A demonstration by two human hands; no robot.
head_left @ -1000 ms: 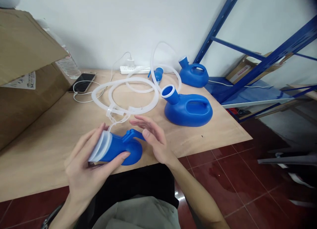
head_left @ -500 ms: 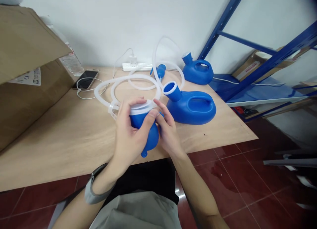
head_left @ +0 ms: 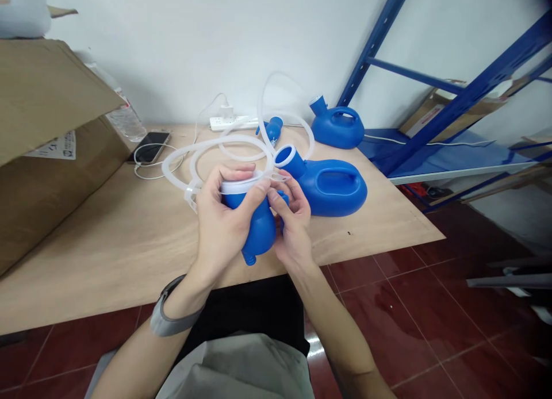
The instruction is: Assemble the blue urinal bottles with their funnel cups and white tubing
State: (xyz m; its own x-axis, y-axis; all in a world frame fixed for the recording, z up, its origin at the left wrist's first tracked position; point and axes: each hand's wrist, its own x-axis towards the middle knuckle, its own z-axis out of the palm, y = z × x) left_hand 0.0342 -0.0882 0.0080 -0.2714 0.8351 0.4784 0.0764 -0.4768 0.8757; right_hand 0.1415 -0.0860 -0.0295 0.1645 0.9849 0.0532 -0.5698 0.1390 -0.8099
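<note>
My left hand (head_left: 222, 218) is wrapped round a blue plastic urinal funnel (head_left: 262, 226) with a white rim or lid (head_left: 240, 185) on top and a short spout (head_left: 249, 258) pointing down. At its right side, my right hand (head_left: 295, 223) pinches a thin clear strip (head_left: 278, 177) by the rim; a blue part (head_left: 282, 196) shows between the fingers. Just to the right, a blue urinal bottle (head_left: 340, 212) lies with its open neck tilted up-left. A coiled clear tube (head_left: 175, 157) rests behind my hands.
Further back are a second blue bottle (head_left: 338, 133) and another blue funnel (head_left: 273, 129) with tubing. A power strip (head_left: 219, 124) sits by the wall. On the left are a phone (head_left: 149, 147), a cardboard box (head_left: 64, 180) and a water bottle (head_left: 127, 120). A blue rack (head_left: 431, 120) stands right.
My right fingers have shifted at the rim, and the clear strip now shows raised between them. The funnel is turned slightly in my left hand. The camera view has shifted a little.
</note>
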